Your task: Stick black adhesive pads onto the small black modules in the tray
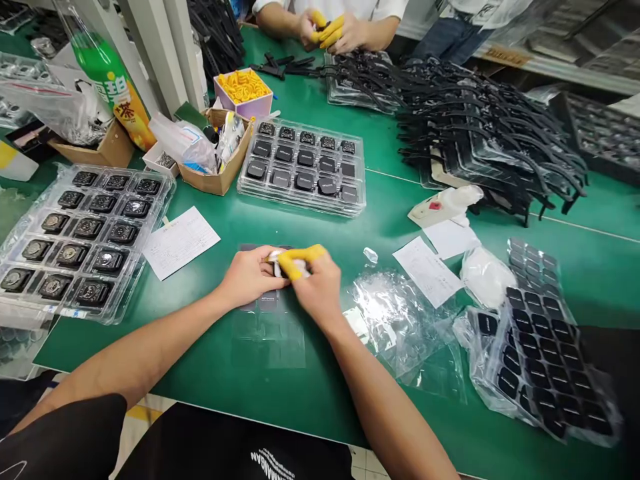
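Note:
Both hands meet above the front middle of the green table. My left hand (253, 273) is closed around what looks like a small dark watch case (286, 265), mostly hidden by fingers. My right hand (320, 287), with yellow finger covers on its fingers, is closed and presses a white cloth (275, 259) against it. Under the hands lie a dark square label sheet (267, 300) and a clear film (273, 347). To the left, a clear tray (117, 313) holds rows of watch cases; another stacked tray (300, 207), behind my hands, holds watch cases and black square pieces.
At the right lie crumpled clear plastic (385, 313), paper slips (427, 272) and sheets of black square stickers (545, 353). Behind are a heap of black straps (480, 127), a white bottle (445, 203), a cardboard box (210, 179) and a box of yellow rings (245, 107). A co-worker's hands (333, 30) are opposite.

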Tool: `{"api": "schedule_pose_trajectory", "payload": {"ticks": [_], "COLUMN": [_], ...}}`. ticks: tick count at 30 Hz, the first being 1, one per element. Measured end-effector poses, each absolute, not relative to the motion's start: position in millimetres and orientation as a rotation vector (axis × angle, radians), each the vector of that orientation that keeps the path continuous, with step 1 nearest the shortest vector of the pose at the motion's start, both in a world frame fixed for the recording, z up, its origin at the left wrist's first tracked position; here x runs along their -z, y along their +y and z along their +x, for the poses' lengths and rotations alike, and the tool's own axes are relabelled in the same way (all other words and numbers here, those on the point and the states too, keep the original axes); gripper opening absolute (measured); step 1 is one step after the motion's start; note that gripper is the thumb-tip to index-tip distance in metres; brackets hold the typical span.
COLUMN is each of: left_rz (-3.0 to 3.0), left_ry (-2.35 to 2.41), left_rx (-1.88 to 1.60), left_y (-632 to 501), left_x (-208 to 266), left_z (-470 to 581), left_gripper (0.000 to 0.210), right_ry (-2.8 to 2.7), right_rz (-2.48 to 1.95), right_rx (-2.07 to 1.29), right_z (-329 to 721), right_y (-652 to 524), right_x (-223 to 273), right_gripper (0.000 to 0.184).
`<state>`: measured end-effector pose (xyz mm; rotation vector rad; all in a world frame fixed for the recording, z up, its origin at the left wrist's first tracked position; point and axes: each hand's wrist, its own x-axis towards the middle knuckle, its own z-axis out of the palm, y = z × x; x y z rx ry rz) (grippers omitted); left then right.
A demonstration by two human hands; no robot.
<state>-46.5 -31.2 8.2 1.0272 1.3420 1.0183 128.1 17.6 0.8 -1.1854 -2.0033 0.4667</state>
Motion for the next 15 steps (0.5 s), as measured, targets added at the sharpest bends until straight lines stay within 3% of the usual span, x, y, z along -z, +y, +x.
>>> {"api": "schedule_pose_trajectory", "payload": {"ticks": [4,9,15], "left_rz": [0.822,0.558,0.472], "left_ry": [1.322,1.198,1.182], "left_rx": [-1.099,-1.185,-1.076], "left_y": [-27,-19,-17], "left_x": [-11,-16,-26], "left_z": [-48,-57,-65], "left_gripper": [0.067,0.063,0.057], "right_ry": [-1.976,-2.303,-2.252], "right_rz": [-1.362,-0.941,-1.001], "right_rx": [-0.194,-0.614,-0.547], "right_z": [145,143,128], "right_y": [3,-36,-24], "right_x": [-3,8,15], "right_gripper": [0.023,0.039,0.020]}}
